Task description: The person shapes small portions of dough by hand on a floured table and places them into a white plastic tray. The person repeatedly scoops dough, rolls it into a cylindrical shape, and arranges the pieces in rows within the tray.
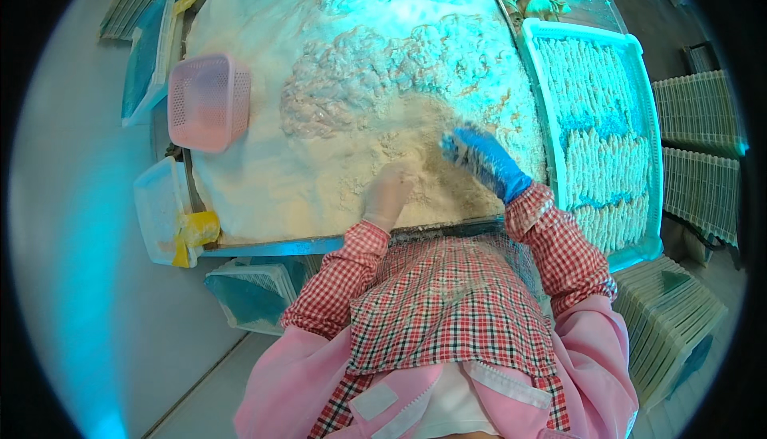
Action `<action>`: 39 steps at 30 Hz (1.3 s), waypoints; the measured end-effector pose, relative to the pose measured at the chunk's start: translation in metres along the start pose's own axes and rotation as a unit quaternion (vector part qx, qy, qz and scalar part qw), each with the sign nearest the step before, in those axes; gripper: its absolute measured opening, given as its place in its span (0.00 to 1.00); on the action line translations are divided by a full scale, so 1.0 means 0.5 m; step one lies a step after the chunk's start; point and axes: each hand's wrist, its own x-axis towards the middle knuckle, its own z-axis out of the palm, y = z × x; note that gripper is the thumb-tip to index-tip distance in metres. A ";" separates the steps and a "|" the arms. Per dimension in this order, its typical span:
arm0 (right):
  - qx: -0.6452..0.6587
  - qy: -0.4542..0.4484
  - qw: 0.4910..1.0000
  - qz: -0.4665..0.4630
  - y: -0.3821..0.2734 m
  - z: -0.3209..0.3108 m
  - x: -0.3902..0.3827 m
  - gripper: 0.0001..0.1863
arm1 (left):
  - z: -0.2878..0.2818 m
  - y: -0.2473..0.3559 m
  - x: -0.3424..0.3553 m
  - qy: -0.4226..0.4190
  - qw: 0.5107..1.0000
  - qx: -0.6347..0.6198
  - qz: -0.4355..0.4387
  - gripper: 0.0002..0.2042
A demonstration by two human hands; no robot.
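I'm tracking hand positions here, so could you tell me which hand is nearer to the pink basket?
Left. The left hand lies in the flour, right of the pink basket and below it in the picture; the blue-gloved right hand lies farther right still.

Breading surface, head view: both hands in flour.
Left hand (389, 194), pale glove, and right hand (479, 159), blue glove, press the flour heap (335, 151) near the surface's front edge; pink basket (209, 102) at left edge; white tray (551, 35) of coated strips at right.
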 end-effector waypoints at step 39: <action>0.314 -0.052 0.947 -0.053 0.086 -0.054 -0.054 0.28 | 0.080 0.109 0.142 0.193 0.958 -0.006 0.214 0.27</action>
